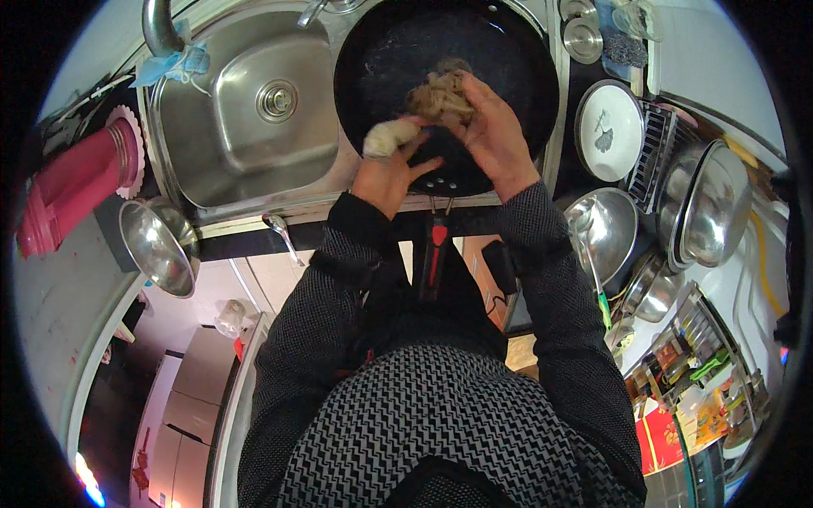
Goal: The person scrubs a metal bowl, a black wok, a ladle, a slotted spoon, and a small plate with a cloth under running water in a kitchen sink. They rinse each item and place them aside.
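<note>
A large black frying pan (394,70) rests over the right side of the sink unit, its handle (438,254) with a red strip pointing towards me. Over the pan, my right hand (495,140) grips a crumpled brown cloth-like wad (441,98); its exact material is unclear. My left hand (384,181) is just left of it, slightly blurred, with thumb and fingers apart. A pale, padded wrapping (387,138) appears to cover one left finger, whose tip is close to or touching the wad.
To the left lies a steel sink basin (248,152). A spoon (284,238) and a steel bowl (162,247) sit near the counter edge. On the right stand a white plate (610,130), a black rack (654,152) and several steel bowls (718,203).
</note>
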`<state>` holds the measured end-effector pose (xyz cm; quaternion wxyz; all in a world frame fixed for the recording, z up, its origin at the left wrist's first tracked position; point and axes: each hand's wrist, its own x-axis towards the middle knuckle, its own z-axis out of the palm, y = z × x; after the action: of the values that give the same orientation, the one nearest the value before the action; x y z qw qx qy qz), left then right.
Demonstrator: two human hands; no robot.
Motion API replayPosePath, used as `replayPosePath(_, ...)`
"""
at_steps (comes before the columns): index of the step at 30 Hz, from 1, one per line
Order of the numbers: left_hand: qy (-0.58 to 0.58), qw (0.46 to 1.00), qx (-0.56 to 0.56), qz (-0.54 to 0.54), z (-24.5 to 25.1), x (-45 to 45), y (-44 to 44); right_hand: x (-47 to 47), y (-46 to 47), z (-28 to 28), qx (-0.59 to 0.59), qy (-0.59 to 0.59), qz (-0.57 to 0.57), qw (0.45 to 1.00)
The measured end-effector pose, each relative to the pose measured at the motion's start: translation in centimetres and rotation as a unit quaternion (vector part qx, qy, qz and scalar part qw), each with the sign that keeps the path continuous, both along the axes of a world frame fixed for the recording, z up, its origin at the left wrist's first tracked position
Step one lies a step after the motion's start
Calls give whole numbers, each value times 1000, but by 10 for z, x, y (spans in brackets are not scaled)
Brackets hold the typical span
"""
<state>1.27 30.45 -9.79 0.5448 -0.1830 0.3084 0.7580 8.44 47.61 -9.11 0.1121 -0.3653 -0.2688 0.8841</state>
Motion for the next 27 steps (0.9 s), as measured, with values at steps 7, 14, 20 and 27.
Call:
replayPosePath(7, 6, 989, 93, 115, 6, -33, -9, 19, 31, 6, 304, -64, 180, 933)
replayPosePath(14, 12, 999, -16, 32, 7, -4, -9, 13, 2, -52, 754, -126, 291, 575)
replayPosePath(20, 45, 997, -60, -2, 0, 6, 22, -2, 8, -46, 523, -143, 278, 793)
replayPosePath(27, 614, 727, -238, -194, 13, -27, 18, 14, -34, 13, 519, 16, 234, 822)
